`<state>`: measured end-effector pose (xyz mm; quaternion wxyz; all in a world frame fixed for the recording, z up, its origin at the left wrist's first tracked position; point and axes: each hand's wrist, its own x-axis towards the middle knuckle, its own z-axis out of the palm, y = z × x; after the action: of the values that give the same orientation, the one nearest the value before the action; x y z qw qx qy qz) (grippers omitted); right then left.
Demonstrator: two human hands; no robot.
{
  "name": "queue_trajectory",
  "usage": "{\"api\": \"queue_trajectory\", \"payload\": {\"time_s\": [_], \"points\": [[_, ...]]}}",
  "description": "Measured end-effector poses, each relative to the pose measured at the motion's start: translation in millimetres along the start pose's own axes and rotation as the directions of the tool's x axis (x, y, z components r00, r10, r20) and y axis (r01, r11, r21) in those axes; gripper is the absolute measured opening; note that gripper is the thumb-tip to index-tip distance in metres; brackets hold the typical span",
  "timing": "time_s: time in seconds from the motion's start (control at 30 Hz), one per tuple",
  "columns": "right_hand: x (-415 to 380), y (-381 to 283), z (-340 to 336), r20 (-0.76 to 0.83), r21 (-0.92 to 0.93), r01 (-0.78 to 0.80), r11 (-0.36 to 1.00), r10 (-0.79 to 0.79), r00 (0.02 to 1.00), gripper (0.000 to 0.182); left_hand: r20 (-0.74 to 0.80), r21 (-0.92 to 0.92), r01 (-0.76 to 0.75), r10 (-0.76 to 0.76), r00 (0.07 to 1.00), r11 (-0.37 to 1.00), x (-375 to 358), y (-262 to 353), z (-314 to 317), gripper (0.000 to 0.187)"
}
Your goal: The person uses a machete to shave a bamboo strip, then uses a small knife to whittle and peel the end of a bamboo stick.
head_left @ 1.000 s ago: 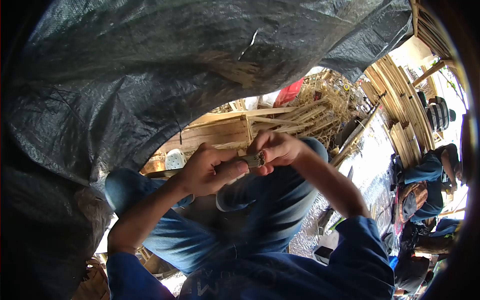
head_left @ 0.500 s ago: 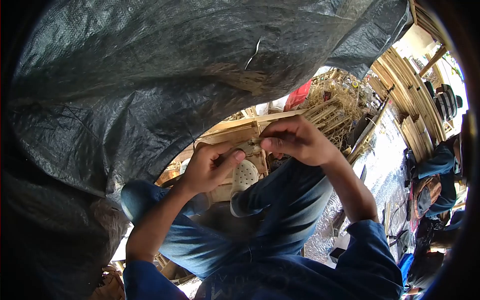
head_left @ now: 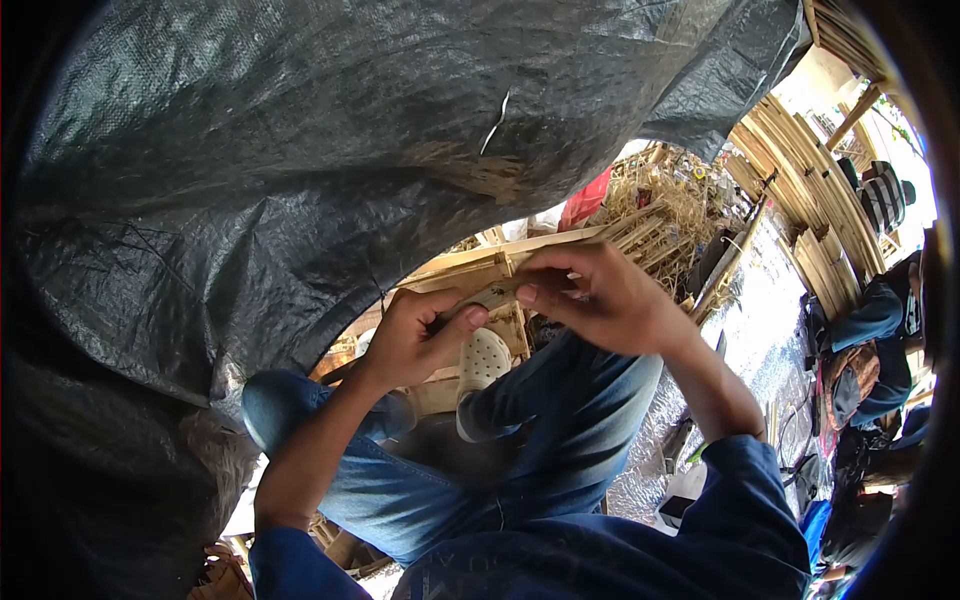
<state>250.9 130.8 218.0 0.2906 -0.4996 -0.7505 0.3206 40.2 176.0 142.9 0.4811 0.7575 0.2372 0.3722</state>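
Note:
My left hand [head_left: 415,335] is closed in a pinch at the left end of a small, pale, thin piece [head_left: 491,295], above my lap. At the right end of the piece, my right hand [head_left: 605,300] has its thumb and fingers closed round it, with the back of the hand hiding part of the grip. The piece looks flat, but its details are too small to make out. Below it show a light perforated clog [head_left: 485,358] on my foot and my jeans [head_left: 590,410].
A dark tarp [head_left: 330,130] hangs low at the left and above. Wooden strips [head_left: 810,190] lean at the upper right, beyond dry straw [head_left: 665,200]. Shiny foil sheeting [head_left: 760,330] lies to the right. Another person's jeans [head_left: 870,320] show at the far right.
My right hand has turned slightly and dropped a little, its fingers shifting along the piece. My left hand stays nearly in place. The whole view has shifted slightly.

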Motion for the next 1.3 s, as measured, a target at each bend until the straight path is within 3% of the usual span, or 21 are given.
{"api": "queue_trajectory", "payload": {"time_s": [0.03, 0.07, 0.2, 0.3, 0.37, 0.43, 0.47, 0.5, 0.57, 0.63, 0.7, 0.73, 0.83, 0.87, 0.9, 0.97, 1.03, 1.1, 1.17, 1.23, 1.3], "points": [[-0.9, 2.7, 6.8, -0.156, -0.007, 0.128, 0.992, -0.128, 0.98, 0.021, -0.003, 0.005, -0.005, 0.005, 1.0, 1.0, 0.4, -1.2, -2.0, 0.035], [-2.8, -3.1, 8.3, -0.209, -0.299, 0.179, 0.937, -0.248, 0.946, 0.03, -0.039, 0.034, -0.016, 0.017, 0.999, 0.999, -0.3, -4.3, -3.3, 0.035], [0.9, 14.6, 25.7, -0.273, -0.495, 0.334, 0.802, -0.508, 0.817, 0.031, -0.097, 0.06, -0.035, 0.041, 0.994, 0.998, -1.9, -6.8, -4.7, 0.035], [3.2, 23.5, 44.2, -0.354, -0.512, 0.304, 0.803, -0.52, 0.778, 0.024, -0.106, 0.037, -0.079, 0.082, 0.991, 0.996, 1.3, 1.1, -6.9, 0.035], [0.6, 19.6, 59.2, -0.428, -0.42, 0.283, 0.863, -0.463, 0.777, 0.02, -0.105, 0.053, -0.053, 0.058, 0.993, 0.997, 1.0, 3.2, -8.5, 0.035], [-2.9, 14.3, 64.1, -0.404, -0.026, 0.048, 0.999, -0.055, 0.913, 0.015, -0.109, 0.064, -0.027, 0.034, 0.993, 0.998, 1.2, 1.6, -9.5, 0.035], [-2.2, 12.3, 64.3, -0.313, 0.232, 0.008, 0.973, 0.067, 0.947, 0.018, -0.109, 0.083, -0.044, 0.053, 0.993, 0.996, 1.4, -1.5, -10.1, 0.036], [-1.8, 13.7, 64.8, -0.312, 0.236, 0.007, 0.972, 0.07, 0.948, 0.018, -0.107, 0.102, -0.059, 0.07, 0.992, 0.993, 1.3, -3.3, -10.6, 0.036], [-0.4, 17.6, 64.2, -0.147, 0.676, -0.061, 0.735, 0.216, 0.965, 0.021, -0.094, 0.091, -0.053, 0.061, 0.994, 0.994, 2.0, -2.0, -10.9, 0.036], [-2.3, 19.7, 57.2, -0.129, 0.674, -0.066, 0.736, 0.205, 0.97, 0.02, -0.08, 0.078, -0.05, 0.056, 0.995, 0.996, 2.0, -2.4, -10.8, 0.037], [-3.7, 15.4, 50.4, -0.343, 0.101, 0.042, 0.994, -0.005, 0.939, 0.019, -0.062, 0.08, -0.034, 0.039, 0.997, 0.996, 2.4, -5.1, -10.6, 0.037], [1.2, 18.1, 50.9, -0.477, -0.164, 0.189, 0.968, -0.246, 0.844, 0.02, -0.061, 0.079, -0.035, 0.04, 0.997, 0.996, 3.0, -6.0, -9.9, 0.037], [-0.5, 11.5, 33.8, -0.346, -0.136, 0.143, 0.98, -0.183, 0.92, 0.019, -0.068, 0.067, -0.031, 0.035, 0.997, 0.997, 3.6, -6.6, -7.6, 0.035], [3.5, 14.1, 34.5, -0.355, 0.078, 0.2, 0.977, -0.161, 0.921, 0.019, -0.052, 0.095, -0.013, 0.018, 0.998, 0.995, 2.3, -6.0, -7.2, 0.035], [3.5, 12.3, 28.6, -0.358, 0.078, 0.199, 0.977, -0.159, 0.92, 0.019, -0.037, 0.123, 0.004, 0.0, 0.999, 0.992, 1.6, -5.6, -6.8, 0.034], [4.5, 3.0, 10.2, -0.022, 0.561, -0.248, 0.79, 0.313, 0.949, 0.015, -0.028, 0.122, -0.009, 0.013, 1.0, 0.992, 2.3, -5.2, -4.8, 0.033], [10.7, 14.6, -3.7, 0.061, 0.602, -0.303, 0.739, 0.335, 0.94, 0.017, -0.018, 0.116, -0.022, 0.024, 1.0, 0.993, 1.9, -5.6, -2.6, 0.032], [20.5, 21.4, -17.8, 0.363, 0.55, -0.437, 0.711, 0.268, 0.893, 0.02, 0.036, 0.123, -0.014, 0.01, 0.999, 0.992, 0.8, -8.3, -2.3, 0.031], [21.7, 20.0, -20.1, 0.321, 0.366, -0.402, 0.839, 0.291, 0.901, 0.027, 0.023, 0.111, -0.008, 0.005, 1.0, 0.994, 1.2, -12.7, -1.3, 0.03], [22.0, 23.3, -20.2, 0.19, 0.22, -0.055, 0.974, 0.013, 0.982, 0.035, 0.002, 0.104, -0.001, 0.001, 1.0, 0.995, 1.3, -14.0, -2.3, 0.03], [15.8, 8.8, -15.7, 0.132, 0.362, -0.224, 0.905, 0.188, 0.973, 0.035, 0.0, 0.108, 0.002, -0.002, 1.0, 0.994, 0.8, -13.5, -4.8, 0.03]]}}
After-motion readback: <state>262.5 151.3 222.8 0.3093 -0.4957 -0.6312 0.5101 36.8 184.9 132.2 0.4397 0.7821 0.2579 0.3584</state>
